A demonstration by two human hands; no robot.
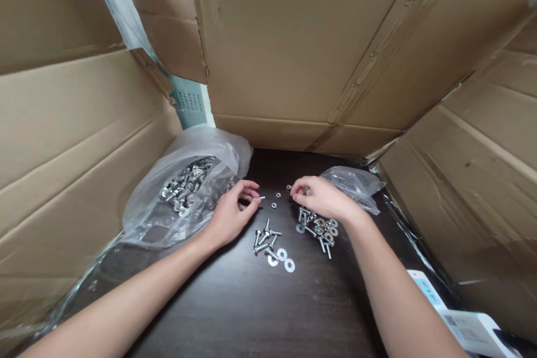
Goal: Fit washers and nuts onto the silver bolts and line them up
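Note:
My left hand [235, 210] pinches a small bolt [262, 198] between thumb and fingertips, its threaded end pointing right. My right hand [321, 196] hovers at the upper edge of a pile of assembled bolts [310, 229] and washers [333, 231]. Its fingers are curled together; a bit of metal shows between them, too small to name. A loose nut [288, 187] lies by the right fingertips, and two more nuts [274, 206] lie between the hands. Nearer me is a heap of bolts [264, 241], with three flat washers [289, 265] beside it.
A clear plastic bag [146, 207] full of metal fasteners [188, 184] stands left of my left hand. Another plastic bag [352, 182] lies behind my right hand. Cardboard walls [302, 39] enclose the dark table [235, 307]. A labelled white item [470, 327] sits at lower right.

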